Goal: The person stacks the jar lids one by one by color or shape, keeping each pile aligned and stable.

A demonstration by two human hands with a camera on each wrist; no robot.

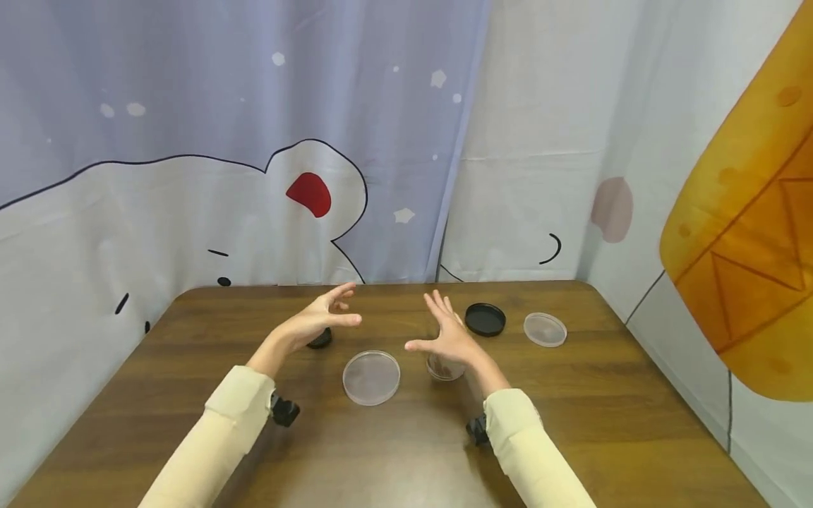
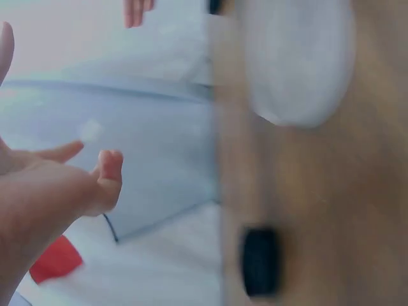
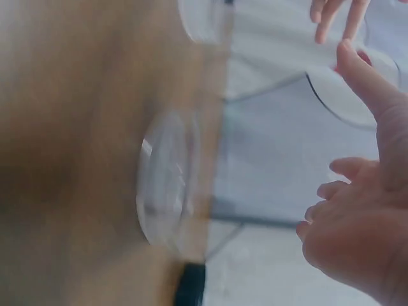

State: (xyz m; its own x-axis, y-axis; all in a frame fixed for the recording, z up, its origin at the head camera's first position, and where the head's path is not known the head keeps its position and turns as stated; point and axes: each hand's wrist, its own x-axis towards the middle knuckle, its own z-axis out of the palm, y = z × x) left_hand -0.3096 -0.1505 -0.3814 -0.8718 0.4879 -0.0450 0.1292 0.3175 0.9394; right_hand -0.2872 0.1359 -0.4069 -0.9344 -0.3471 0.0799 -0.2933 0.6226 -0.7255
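Observation:
Both hands are held up over the wooden table with nothing in them. My left hand (image 1: 310, 326) has its fingers loosely extended and the thumb apart, above a small black ribbed round piece (image 1: 320, 340) that it partly covers in the head view. My right hand (image 1: 454, 341), fingers spread, overlaps a clear round container (image 1: 446, 370); the right wrist view shows that container (image 3: 164, 182) standing apart from the palm. Between the hands, a little nearer to me, lies a clear shallow round dish (image 1: 371, 379).
Beyond my right hand are a black round lid (image 1: 485, 320) and a second clear shallow dish (image 1: 545, 330). The wooden table (image 1: 375, 458) ends at a printed curtain (image 1: 406, 141) behind and on the right. Each wrist wears a small black camera (image 1: 284, 410).

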